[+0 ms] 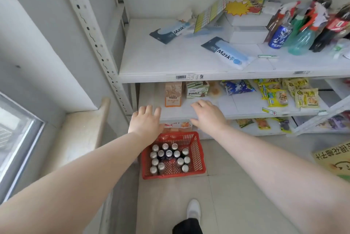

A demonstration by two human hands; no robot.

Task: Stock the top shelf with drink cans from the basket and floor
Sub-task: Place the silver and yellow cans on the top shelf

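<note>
A red plastic basket [197, 158] stands on the floor below the shelves, with several upright drink cans [169, 155] inside. The white top shelf [151, 59] carries one blue Pepsi can [280, 35] at its right end. My left hand [145, 122] hangs above the basket's far left corner, palm down, fingers relaxed and holding nothing. My right hand [207, 114] reaches out in front of the second shelf's edge, also palm down with nothing in it. Both forearms stretch forward from the bottom corners.
Two mask packets [229, 55], white boxes [248, 33], a yellow flyer and several bottles [322, 20] lie on the top shelf. Snack boxes and bags fill the lower shelves [246, 105]. A window ledge [81, 126] is at left. My white shoe [193, 210] stands on the tiled floor.
</note>
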